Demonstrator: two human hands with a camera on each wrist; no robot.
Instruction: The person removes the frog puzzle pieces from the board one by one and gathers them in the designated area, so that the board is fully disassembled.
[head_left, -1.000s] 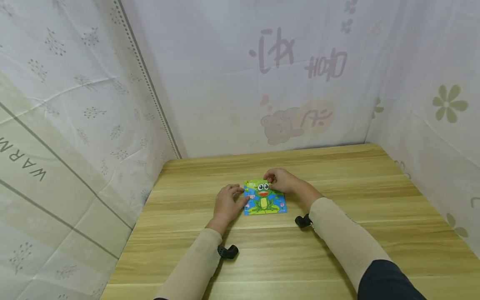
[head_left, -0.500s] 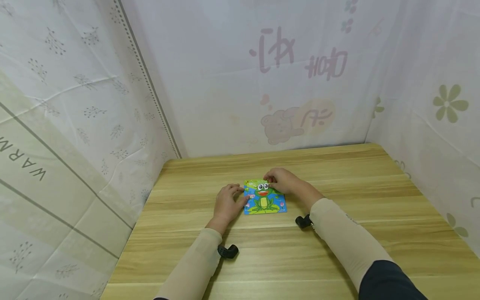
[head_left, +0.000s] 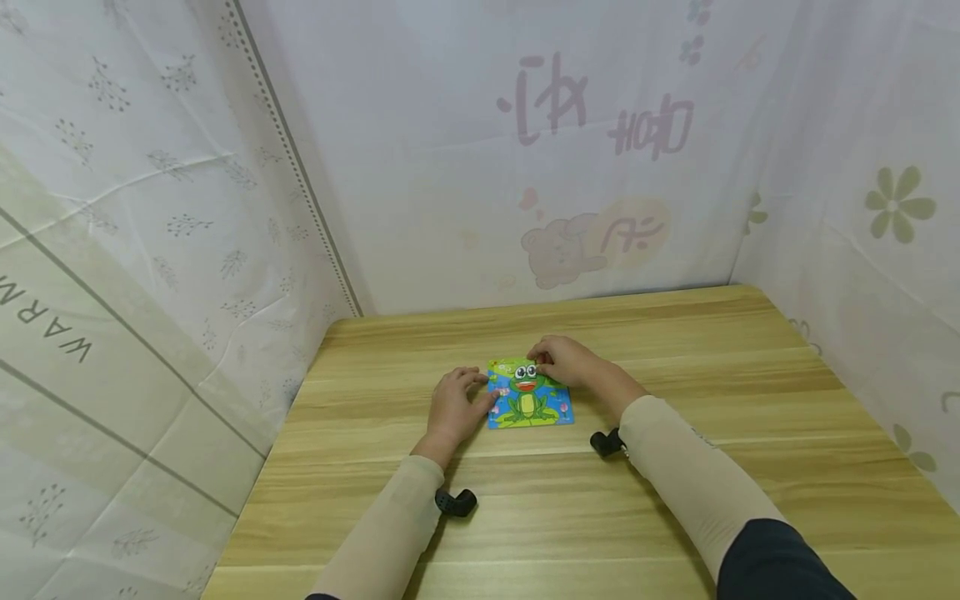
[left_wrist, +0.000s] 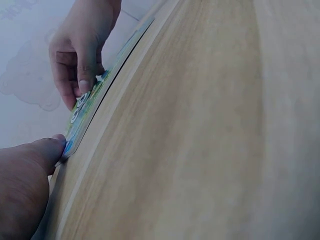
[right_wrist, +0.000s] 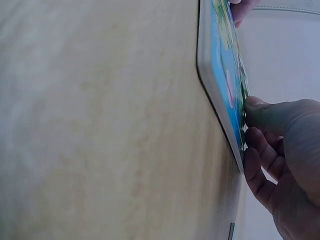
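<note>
A frog puzzle board point(head_left: 529, 398) lies flat on the wooden counter point(head_left: 675, 367), near its middle. The left hand point(head_left: 452, 408) rests at the board's left edge with its fingers point(left_wrist: 47, 150) touching the side, probably to keep the board from sliding. The right hand point(head_left: 567, 360) is at the top right corner, its fingers point(left_wrist: 82, 75) curled and pressing down near the frog's eyes; whether they pinch a loose piece I cannot tell, because the view is small.

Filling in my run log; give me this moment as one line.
left hand: touches left edge of frog puzzle | right hand: fingertips on puzzle's top right | puzzle: flat on wooden table
</note>
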